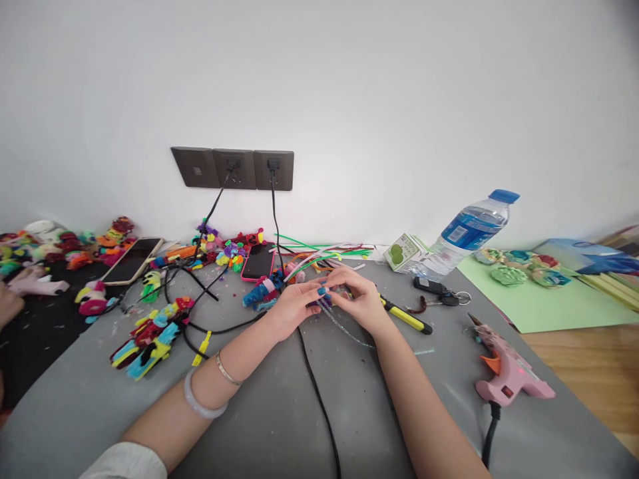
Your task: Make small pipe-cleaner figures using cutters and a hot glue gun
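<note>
left hand [294, 307] and right hand [363, 303] meet above the middle of the grey desk [259, 426], fingers curled, both pinching one end of a glitter pipe cleaner [347, 329] whose tail lies on the desk.

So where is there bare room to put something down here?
Bare mat between left arm and right arm, crossed by a black cable; also between right arm and glue gun. Crowded: back left, with craft pieces and phones.
</note>
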A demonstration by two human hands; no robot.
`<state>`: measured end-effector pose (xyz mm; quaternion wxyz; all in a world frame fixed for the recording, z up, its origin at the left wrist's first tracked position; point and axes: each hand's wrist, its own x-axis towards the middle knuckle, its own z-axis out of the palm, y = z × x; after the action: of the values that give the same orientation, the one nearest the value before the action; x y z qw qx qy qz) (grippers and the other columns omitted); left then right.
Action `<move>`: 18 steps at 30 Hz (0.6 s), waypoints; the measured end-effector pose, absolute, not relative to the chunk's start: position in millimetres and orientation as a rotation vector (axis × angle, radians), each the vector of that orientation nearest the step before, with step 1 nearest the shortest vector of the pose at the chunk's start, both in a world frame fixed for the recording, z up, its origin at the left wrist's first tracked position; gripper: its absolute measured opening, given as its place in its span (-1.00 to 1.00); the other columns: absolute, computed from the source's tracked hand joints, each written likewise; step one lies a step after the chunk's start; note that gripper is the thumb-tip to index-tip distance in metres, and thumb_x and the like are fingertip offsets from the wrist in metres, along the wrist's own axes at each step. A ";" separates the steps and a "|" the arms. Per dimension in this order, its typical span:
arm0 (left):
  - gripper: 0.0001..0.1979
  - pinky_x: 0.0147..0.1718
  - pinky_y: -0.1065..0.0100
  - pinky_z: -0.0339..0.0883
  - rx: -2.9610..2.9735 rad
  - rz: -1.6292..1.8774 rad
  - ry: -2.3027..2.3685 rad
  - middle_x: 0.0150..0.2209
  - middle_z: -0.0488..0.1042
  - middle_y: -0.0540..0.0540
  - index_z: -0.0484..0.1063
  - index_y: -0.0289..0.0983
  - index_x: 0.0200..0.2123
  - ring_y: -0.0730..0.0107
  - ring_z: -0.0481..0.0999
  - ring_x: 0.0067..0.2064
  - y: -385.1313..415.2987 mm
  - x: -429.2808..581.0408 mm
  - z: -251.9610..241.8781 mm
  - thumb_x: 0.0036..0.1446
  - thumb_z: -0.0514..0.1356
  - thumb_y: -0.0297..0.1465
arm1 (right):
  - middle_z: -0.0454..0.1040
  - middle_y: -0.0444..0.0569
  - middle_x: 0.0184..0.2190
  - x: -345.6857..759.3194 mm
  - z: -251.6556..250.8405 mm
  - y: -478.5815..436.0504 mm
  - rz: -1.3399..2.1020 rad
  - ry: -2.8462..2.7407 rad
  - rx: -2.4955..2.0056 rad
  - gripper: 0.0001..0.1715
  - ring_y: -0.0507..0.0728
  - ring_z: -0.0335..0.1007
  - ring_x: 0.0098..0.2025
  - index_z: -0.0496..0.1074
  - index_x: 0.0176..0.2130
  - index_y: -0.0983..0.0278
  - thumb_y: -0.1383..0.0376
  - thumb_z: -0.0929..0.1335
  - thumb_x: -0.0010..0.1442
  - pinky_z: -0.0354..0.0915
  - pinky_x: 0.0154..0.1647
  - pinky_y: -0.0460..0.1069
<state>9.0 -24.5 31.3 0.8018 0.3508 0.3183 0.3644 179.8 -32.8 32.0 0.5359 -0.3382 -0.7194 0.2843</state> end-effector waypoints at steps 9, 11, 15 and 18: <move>-0.78 -0.26 0.37 0.20 0.731 0.706 0.616 -0.21 0.49 -0.12 0.59 -0.31 -0.41 0.44 0.35 -0.25 -19.4 4.9 28.1 -0.12 0.45 -0.32 | 0.49 0.01 -0.33 181.8 28.4 -32.7 0.708 -1.718 -0.836 -0.87 0.17 0.43 -0.22 0.55 -0.34 0.19 0.18 0.45 0.15 0.38 -0.20 0.10; -0.80 -0.24 0.35 0.20 0.696 0.683 0.593 -0.29 0.47 -0.09 0.58 -0.31 -0.42 0.43 0.35 -0.25 -19.0 3.9 28.3 -0.13 0.45 -0.34 | 0.49 0.01 -0.33 181.3 29.1 -32.6 0.697 -1.731 -0.837 -0.87 0.16 0.42 -0.22 0.55 -0.34 0.20 0.19 0.45 0.15 0.38 -0.21 0.09; -0.80 -0.23 0.35 0.22 0.670 0.662 0.577 -0.31 0.46 -0.08 0.57 -0.31 -0.43 0.44 0.36 -0.25 -19.5 2.8 30.6 -0.12 0.45 -0.35 | 0.49 0.01 -0.34 180.5 30.9 -32.8 0.673 -1.745 -0.829 -0.89 0.17 0.42 -0.22 0.55 -0.33 0.20 0.20 0.45 0.16 0.37 -0.19 0.09; -0.81 -0.23 0.36 0.21 0.663 0.672 0.586 -0.33 0.46 -0.07 0.58 -0.30 -0.40 0.44 0.36 -0.26 -20.2 3.4 31.4 -0.09 0.44 -0.35 | 0.48 0.01 -0.35 179.6 31.8 -33.4 0.662 -1.732 -0.837 -0.88 0.17 0.41 -0.22 0.55 -0.32 0.19 0.19 0.44 0.17 0.36 -0.18 0.11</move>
<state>3.4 -20.2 31.4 0.8495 0.3148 0.2781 0.3191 179.6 -33.4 31.8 0.5258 -0.3501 -0.7240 0.2769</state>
